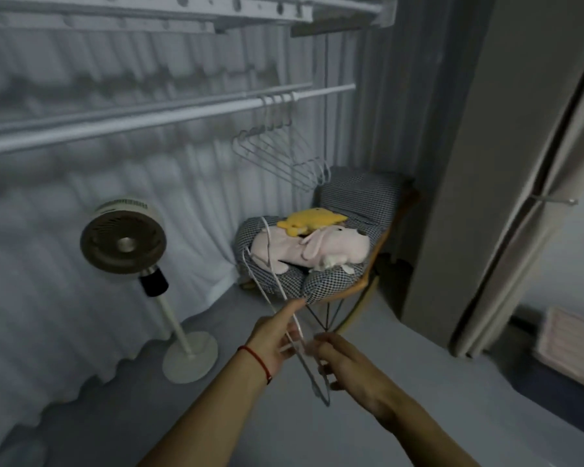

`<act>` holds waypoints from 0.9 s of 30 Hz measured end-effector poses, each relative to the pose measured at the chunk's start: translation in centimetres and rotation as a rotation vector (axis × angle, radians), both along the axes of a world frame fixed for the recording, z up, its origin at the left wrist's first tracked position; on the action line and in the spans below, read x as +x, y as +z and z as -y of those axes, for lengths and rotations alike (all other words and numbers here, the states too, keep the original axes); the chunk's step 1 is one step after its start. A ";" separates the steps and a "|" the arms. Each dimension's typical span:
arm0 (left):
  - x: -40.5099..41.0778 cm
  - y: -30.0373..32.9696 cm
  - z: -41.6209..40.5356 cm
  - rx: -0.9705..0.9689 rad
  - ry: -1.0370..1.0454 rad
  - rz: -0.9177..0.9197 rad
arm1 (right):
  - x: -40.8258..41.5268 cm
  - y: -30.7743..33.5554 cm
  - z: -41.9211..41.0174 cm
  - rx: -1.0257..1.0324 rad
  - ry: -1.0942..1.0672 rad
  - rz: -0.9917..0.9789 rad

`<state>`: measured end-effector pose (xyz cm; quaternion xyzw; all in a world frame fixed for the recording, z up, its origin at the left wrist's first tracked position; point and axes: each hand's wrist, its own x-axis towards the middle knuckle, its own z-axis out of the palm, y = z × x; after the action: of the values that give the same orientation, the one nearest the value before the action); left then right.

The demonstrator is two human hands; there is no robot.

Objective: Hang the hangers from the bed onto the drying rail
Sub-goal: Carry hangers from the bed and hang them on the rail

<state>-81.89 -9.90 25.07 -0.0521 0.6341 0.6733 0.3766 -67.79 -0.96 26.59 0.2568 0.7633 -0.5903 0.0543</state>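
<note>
Head view: our left hand [273,338] and right hand [339,360] both pinched wire hangers [285,299]; above them, more hangers [280,148] hung on the drying rail [142,119]

A thin white wire hanger [284,298] is held tilted between both hands, low in front of the chair. Several matching white hangers [280,153] are hooked side by side near the drying rail's [149,119] right end.

White metal drying rail [169,112] across the curtain.
Four thin white wire hangers [280,146] hang bunched near its right end, hooks over the bar.
</note>
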 end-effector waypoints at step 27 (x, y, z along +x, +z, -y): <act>-30.6 21.0 -9.7 -0.956 0.312 -1.528 | -33.4 17.7 -21.8 -0.020 0.310 -0.206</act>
<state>-112.48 -0.20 46.10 0.1721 0.9079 0.2334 -0.3026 -101.22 20.81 44.29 0.0739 0.7892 -0.6058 0.0688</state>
